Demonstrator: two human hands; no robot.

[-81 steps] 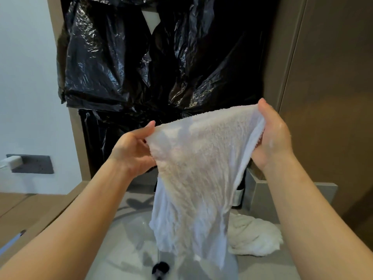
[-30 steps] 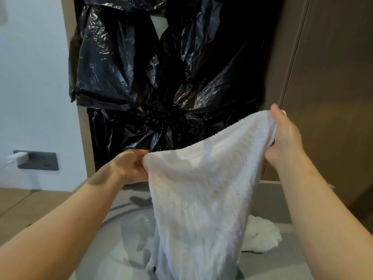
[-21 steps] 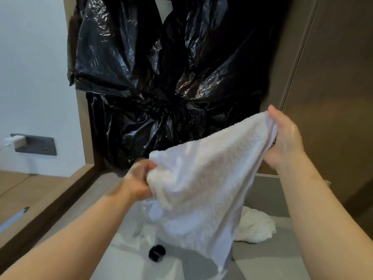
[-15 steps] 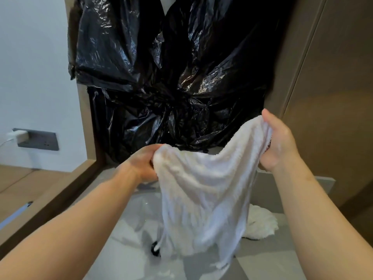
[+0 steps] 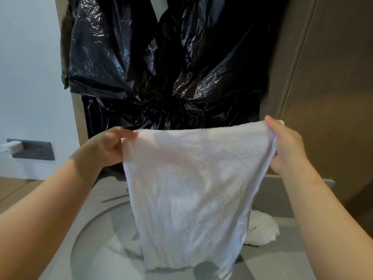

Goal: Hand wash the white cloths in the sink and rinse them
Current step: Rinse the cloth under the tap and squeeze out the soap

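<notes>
A white terry cloth (image 5: 191, 190) hangs spread out flat above the round grey sink (image 5: 88, 241). My left hand (image 5: 107, 147) pinches its upper left corner and my right hand (image 5: 286, 145) pinches its upper right corner, so the top edge is stretched nearly level. The cloth's lower end dangles into the basin and hides the drain. A second white cloth (image 5: 262, 229) lies crumpled on the counter at the right, partly hidden behind the held one.
Black plastic sheeting (image 5: 165, 63) covers the wall behind the sink. A brown cabinet panel (image 5: 333, 87) stands close on the right. A grey wall socket (image 5: 32, 149) with a white plug is at the left. The grey counter (image 5: 282, 259) surrounds the basin.
Both hands have pulled apart and my left hand has risen, so the sagging, bunched cloth is now stretched flat with a level top edge.
</notes>
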